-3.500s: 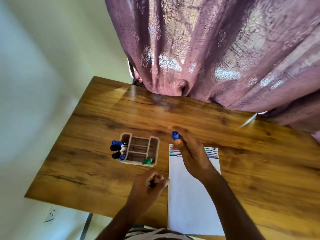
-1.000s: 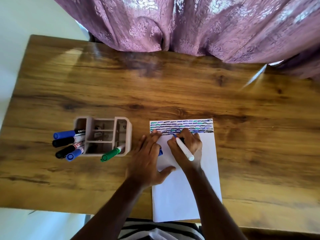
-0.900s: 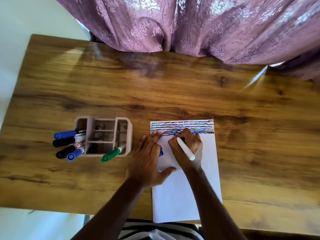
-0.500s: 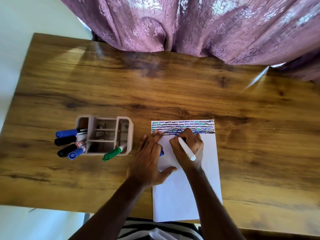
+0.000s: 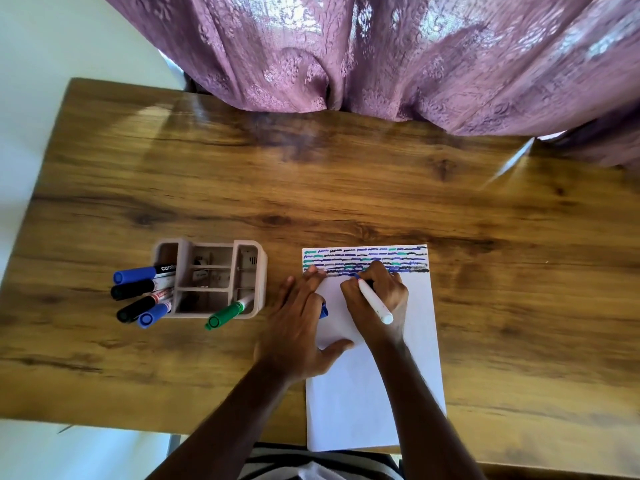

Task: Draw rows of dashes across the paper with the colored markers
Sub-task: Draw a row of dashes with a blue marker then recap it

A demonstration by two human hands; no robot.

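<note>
A white sheet of paper (image 5: 367, 393) lies on the wooden table (image 5: 311, 188) with several rows of green, blue and black dashes (image 5: 363, 259) along its top edge. My right hand (image 5: 375, 303) grips a white-barrelled marker (image 5: 375, 304), its tip on the paper just under the lowest row. My left hand (image 5: 301, 327) lies flat with straight fingers on the paper's left edge. A blue cap (image 5: 323, 310) peeks out from under its fingers.
A beige desk organiser (image 5: 211, 278) stands left of the paper. Blue and black markers (image 5: 142, 289) lean out of its left side and a green marker (image 5: 227, 311) out of its front. A purple curtain (image 5: 381, 57) hangs over the table's far edge.
3.5 s ago my right hand held a blue cap up over the paper and my left hand was curled near the organiser. Since one second ago both hands stay on the paper, scarcely moving.
</note>
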